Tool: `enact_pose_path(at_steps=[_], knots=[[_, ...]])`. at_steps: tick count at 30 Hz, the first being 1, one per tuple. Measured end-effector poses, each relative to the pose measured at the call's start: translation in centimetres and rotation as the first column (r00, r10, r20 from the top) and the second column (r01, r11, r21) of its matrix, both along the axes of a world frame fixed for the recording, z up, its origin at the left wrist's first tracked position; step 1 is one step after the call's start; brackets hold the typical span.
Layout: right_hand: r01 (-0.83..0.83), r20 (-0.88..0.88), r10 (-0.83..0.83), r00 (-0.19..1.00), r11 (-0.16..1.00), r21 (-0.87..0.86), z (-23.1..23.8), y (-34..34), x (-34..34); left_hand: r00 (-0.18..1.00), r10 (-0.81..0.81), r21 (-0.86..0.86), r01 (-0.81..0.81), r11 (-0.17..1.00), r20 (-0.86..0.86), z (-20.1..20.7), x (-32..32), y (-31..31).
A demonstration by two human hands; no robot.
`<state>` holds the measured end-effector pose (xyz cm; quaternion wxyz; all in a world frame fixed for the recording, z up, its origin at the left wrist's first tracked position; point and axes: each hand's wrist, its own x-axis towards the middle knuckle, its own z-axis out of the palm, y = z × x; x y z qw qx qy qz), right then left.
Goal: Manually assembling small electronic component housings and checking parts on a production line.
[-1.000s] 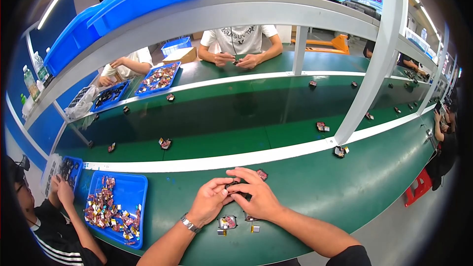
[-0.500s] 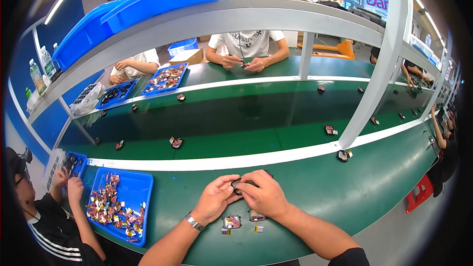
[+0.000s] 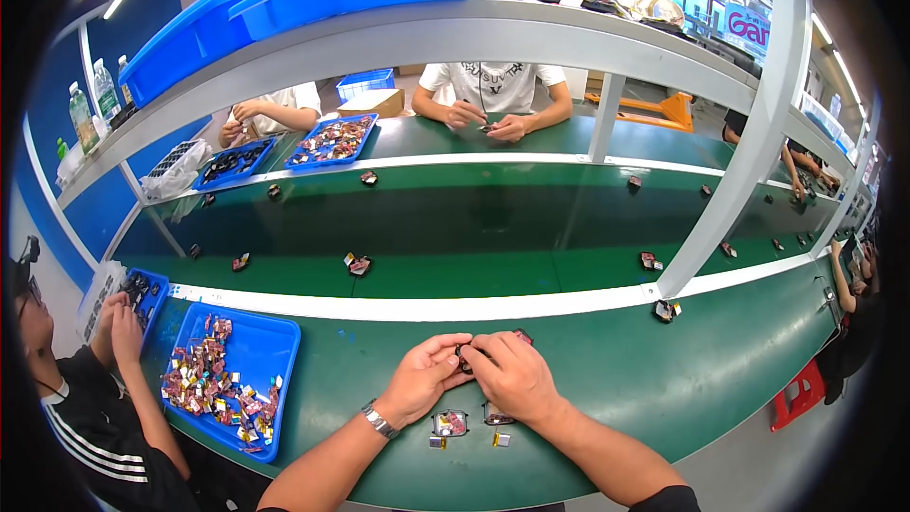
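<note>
A small black watch-like case (image 3: 464,360) is held between both hands above the green bench, mostly covered by fingers. My left hand (image 3: 428,377) grips it from the left with thumb and fingers. From the right, my right hand (image 3: 517,374) closes over it, fingertips pressed on its top. Just below the hands lies an open case with a reddish board inside (image 3: 453,423), its small silver battery (image 3: 438,442) beside it. A second open case (image 3: 494,414) is partly hidden under my right hand, with another battery (image 3: 501,439) below it. A further part (image 3: 522,335) shows behind my right hand.
To the left stands a blue tray (image 3: 293,351) of batteries and boards, beside a co-worker (image 3: 85,408) handling small parts. A white ledge (image 3: 427,308) and metal post (image 3: 725,161) border the dark green lane, where several assemblies lie. Another person (image 3: 493,100) works opposite.
The view has shifted slightly. My right fingers have closed further over the black case, which both hands keep in nearly the same place. The parts on the bench lie as before.
</note>
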<state>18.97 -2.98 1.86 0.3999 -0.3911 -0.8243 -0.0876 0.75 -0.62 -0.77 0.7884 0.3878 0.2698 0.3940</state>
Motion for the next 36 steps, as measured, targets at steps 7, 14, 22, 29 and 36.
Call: enact_pose_path(at_steps=[7,14,22,29,36], knots=[[-0.017,-0.015,0.018,1.000,1.000,0.026,-0.1,0.3,0.4,1.000,-0.012,0.000,0.012,1.000,0.011,0.1,0.1,0.1],[0.039,-0.084,-0.047,0.995,0.994,-0.102,-0.2,-0.2,0.0,0.999,-0.017,0.013,0.018,1.000,-0.046,0.4,0.3,-0.1],[0.054,-0.148,-0.077,0.986,0.986,-0.155,-0.6,-0.2,-0.2,0.996,-0.006,0.027,0.008,1.000,-0.084,0.6,0.4,0.0],[-0.062,-0.094,0.047,0.994,0.985,-0.163,0.4,-0.2,0.7,0.999,-0.005,0.030,0.006,1.000,-0.042,0.4,0.2,-0.1],[-0.053,-0.030,0.050,0.998,0.992,-0.115,0.0,0.0,0.9,0.998,-0.020,0.016,0.021,1.000,-0.054,0.3,0.3,0.1]])
